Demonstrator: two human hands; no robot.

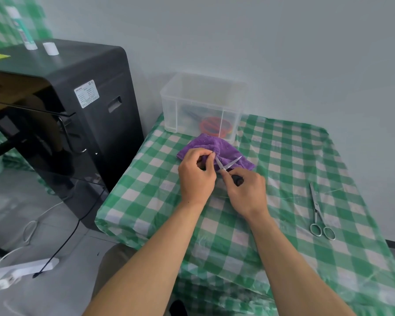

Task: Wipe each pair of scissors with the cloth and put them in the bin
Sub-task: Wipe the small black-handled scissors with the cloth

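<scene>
**Small scissors held open against the cloth**

Both hands meet over the middle of the table [294,156], just in front of the bin [169,106]. The right hand [249,190] grips the black handle of the small scissors [226,164], its fingers curled round it. The blades are spread in a V and point away from the person, over the cloth [224,145]. The left hand [196,173] has its fingers curled, and thumb and forefinger pinch a fold of the cloth against the tip of the left blade. The right blade is bare. The rest of the purple cloth lies bunched on the table, its far edge near the bin's front wall.

The bin is clear plastic and stands at the table's far edge by the wall. Orange-handled scissors [216,126] lie inside with other items too blurred to tell. Steel scissors [318,212] lie closed on the table well to the right of the hands, loops toward the person.

A black machine [89,110] stands left of the table, and a power strip [27,269] lies on the floor.
</scene>
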